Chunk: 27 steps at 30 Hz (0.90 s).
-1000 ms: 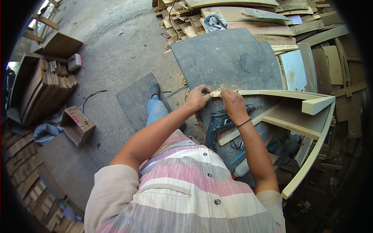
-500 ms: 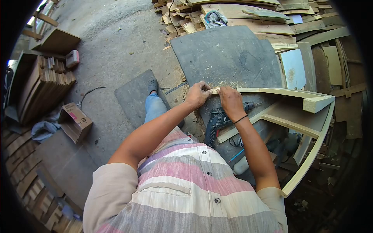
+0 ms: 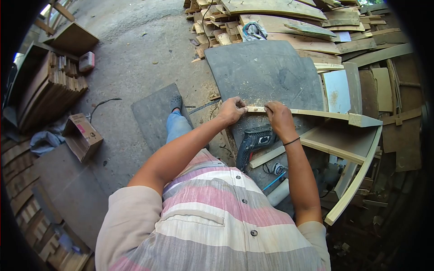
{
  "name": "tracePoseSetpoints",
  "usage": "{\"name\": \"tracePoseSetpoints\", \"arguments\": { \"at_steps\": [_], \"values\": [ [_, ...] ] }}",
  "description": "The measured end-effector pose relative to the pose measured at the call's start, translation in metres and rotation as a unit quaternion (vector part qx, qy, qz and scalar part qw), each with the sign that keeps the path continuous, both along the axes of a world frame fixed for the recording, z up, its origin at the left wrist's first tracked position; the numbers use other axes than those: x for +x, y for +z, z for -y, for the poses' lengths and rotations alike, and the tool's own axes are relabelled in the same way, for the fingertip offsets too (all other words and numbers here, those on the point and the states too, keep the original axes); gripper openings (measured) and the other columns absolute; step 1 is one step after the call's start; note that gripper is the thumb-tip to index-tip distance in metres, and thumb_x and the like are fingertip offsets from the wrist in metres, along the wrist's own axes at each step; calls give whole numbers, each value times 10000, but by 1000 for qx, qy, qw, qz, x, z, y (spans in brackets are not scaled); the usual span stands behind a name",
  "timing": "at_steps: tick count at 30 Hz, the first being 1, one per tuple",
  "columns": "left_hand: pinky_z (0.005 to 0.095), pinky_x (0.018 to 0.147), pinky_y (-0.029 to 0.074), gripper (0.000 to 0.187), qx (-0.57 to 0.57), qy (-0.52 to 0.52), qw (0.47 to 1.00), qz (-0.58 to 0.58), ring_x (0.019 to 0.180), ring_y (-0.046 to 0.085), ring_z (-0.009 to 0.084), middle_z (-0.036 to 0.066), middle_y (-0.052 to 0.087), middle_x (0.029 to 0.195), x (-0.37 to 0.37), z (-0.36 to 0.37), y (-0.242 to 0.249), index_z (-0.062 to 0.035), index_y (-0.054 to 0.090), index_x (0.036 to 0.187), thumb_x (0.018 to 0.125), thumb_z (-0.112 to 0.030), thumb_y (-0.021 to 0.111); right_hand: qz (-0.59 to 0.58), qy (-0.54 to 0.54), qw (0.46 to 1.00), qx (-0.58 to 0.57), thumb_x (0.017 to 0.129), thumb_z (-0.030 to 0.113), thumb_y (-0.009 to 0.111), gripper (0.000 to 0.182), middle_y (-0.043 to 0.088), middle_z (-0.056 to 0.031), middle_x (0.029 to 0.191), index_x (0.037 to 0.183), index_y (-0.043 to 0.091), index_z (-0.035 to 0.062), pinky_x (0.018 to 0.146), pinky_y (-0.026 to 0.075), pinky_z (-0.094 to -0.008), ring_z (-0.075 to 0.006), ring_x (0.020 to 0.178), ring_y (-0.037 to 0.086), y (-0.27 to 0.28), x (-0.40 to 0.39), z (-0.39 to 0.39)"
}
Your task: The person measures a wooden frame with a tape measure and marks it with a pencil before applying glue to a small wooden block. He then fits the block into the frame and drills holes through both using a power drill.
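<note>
A wooden frame [image 3: 316,113] of pale strips with a panel inside lies across the grey board in front of me. My left hand [image 3: 233,111] is closed round the left end of its long strip, thumb and fingertips pinched there. A small wooden peg-like piece [image 3: 256,109] shows on the strip between my hands. My right hand [image 3: 281,121] touches the strip just right of that piece, fingers bent and pressed together; whatever is between them is hidden. Below the strip, a dark power drill [image 3: 254,141] lies close to my right hand.
The grey board [image 3: 262,67] carries scattered sawdust. Stacked planks [image 3: 280,34] fill the back right. A cardboard box [image 3: 83,137] and stacked wooden boards [image 3: 54,90] stand at left. A tape measure [image 3: 277,169] and a white cylinder [image 3: 278,193] lie near my body.
My right hand has moved right along the strip, away from my left hand. The small wooden piece between them now shows. The frame has shifted slightly in view.
</note>
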<state>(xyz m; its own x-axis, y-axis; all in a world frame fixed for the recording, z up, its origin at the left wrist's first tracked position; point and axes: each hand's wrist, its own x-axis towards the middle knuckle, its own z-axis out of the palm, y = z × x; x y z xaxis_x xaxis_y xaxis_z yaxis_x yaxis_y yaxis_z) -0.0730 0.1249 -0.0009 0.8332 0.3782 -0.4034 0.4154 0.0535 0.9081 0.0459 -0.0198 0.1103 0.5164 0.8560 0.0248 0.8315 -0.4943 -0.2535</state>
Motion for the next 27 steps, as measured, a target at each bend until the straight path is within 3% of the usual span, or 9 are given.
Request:
{"name": "tracePoseSetpoints", "arguments": {
  "at_steps": [9, 17, 20, 27],
  "values": [
    [316, 737, 502, 266, -1, 4, 1000, 5, 757, 621, 164, 92, 676, 818, 0, 1, -4, -16, 676, 982, 849, -237, 742, -12, 36, 998, -47, 867, 138, 639, 145, 641, -176, 871, 943, 696, 30, 723, 503, -463, -388, 812, 631, -14, -14, -5],
    [302, 719, 494, 211, -8, -6, 1000, 23, 746, 615, 136, 67, 683, 810, 2, 1, -12, -44, 684, 973, 862, -216, 734, -120, -101, 985, 75, 870, 131, 642, 185, 641, -177, 924, 1017, 697, 32, 743, 503, -465, -377, 833, 637, -30, -27, 15],
    [292, 706, 487, 196, -3, -10, 1000, 25, 744, 613, 129, 61, 685, 810, 3, 0, -12, -50, 685, 971, 866, -209, 732, -26, -77, 994, 67, 865, 135, 653, 194, 640, -162, 927, 1035, 695, 50, 742, 505, -458, -379, 850, 635, -14, -38, 7],
    [288, 676, 477, 215, 10, -3, 1000, 17, 713, 589, 108, 41, 669, 775, 1, 1, -7, -42, 682, 961, 857, -220, 742, 39, 16, 999, -9, 889, 107, 542, 128, 619, -152, 872, 803, 610, 41, 736, 513, -447, -357, 820, 636, -27, -25, -2]
  ]
}}
